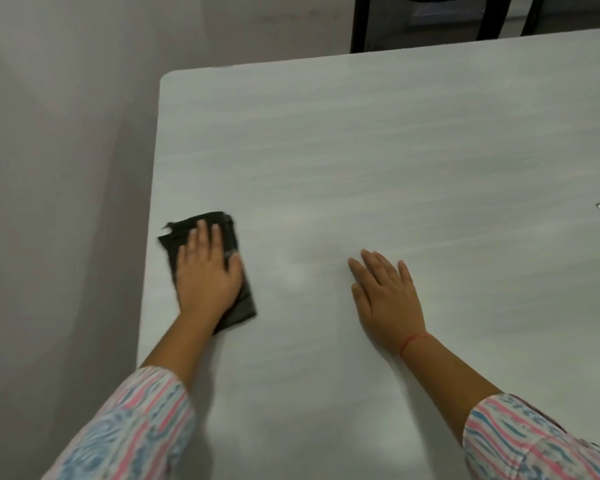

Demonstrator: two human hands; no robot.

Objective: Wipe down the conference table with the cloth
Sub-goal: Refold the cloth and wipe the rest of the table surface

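- Now I see the left hand point(205, 275) pressing flat, fingers straight, on the black cloth point(177, 237) at the left edge of the table point(395, 150).
- The right hand point(387, 299) rests flat, fingers spread, on the table, apart from the cloth.

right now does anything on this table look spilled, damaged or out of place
Nothing stands out. The left hand presses the dark cloth flat near the table edge, its far corner a bit ragged; the right hand lies flat on the top. No spill shows.
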